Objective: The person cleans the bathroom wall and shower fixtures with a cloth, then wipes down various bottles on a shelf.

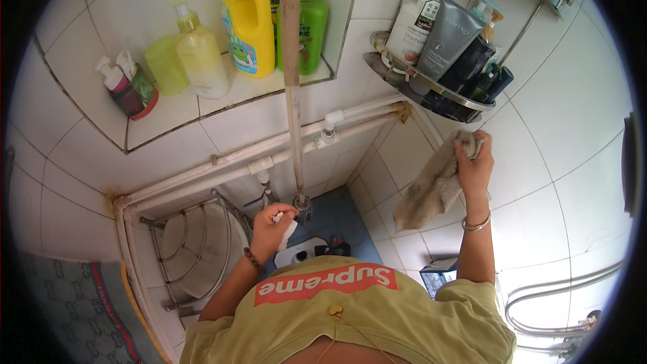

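My right hand (477,165) is raised beneath the corner shelf, its fingers closed on a grey-brown, dirty-looking rag (431,185) that hangs down to the left. Lower and near the middle, my left hand (269,230) is closed on a crumpled white piece (288,230), tissue or cloth; I cannot tell which. Right beside that hand is the lower end of a long wooden pole (292,94), which runs up past the top of the view. Whether the hand touches the pole is unclear.
A tiled ledge (229,104) holds several bottles, among them a yellow jug (248,20). More bottles crowd the metal corner shelf (431,94). White pipes (236,172) cross the wall above a wire rack (195,249). At right hangs a shower hose (539,327); a patterned towel (81,310) hangs left.
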A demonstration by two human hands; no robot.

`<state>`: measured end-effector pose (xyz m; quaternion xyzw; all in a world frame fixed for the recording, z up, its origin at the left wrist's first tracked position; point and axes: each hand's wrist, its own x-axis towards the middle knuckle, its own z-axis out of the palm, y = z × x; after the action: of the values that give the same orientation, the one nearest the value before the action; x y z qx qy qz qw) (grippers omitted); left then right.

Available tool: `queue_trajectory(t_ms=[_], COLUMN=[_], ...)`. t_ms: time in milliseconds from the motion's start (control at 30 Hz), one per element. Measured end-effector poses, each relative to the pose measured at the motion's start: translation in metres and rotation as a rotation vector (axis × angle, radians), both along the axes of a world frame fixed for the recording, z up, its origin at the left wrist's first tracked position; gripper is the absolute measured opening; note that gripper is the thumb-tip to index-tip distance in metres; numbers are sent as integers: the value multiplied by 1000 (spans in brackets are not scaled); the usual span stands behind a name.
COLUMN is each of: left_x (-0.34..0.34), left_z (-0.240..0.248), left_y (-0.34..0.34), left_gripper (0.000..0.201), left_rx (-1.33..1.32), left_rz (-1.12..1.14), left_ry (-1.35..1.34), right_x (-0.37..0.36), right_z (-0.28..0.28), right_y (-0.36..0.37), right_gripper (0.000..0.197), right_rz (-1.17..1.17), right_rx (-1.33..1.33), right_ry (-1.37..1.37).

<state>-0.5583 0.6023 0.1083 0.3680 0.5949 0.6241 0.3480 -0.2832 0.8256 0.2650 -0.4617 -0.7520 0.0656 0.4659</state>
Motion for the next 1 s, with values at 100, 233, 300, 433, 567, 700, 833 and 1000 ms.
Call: queue_trajectory(t_ms=[100,233,300,433,567,700,833,1000], left_x=[3,7,8,7,6,10,17,24], left_z=[-2,-4,-5,-10,-19,-15,-10,-10], left_y=[0,-4,-9,-16,-20,-21,-14,-8], left_gripper=[10,10,10,10,11,10,10,10], left_rx=[5,-25,-26,-49,-42,-88,-87,-91], left_rz=[-18,13,31,72,58,73,48,45], left_ry=[-17,-39,-69,1,-46,-74,-91,-76], right_x=[-17,-24,-24,-30,-39,-45,-47,-60], right_z=[24,19,11,-1,1,7,-2,-6], right_y=[1,4,3,12,31,32,35,31], right_gripper=[35,36,37,40,44,46,44,39], right_rz=[33,41,71,140,171,185,266,400], right_rx=[103,234,220,40,37,-43,-1,-16], right_ry=[-42,-138,-125,-201,-99,-140,29,75])
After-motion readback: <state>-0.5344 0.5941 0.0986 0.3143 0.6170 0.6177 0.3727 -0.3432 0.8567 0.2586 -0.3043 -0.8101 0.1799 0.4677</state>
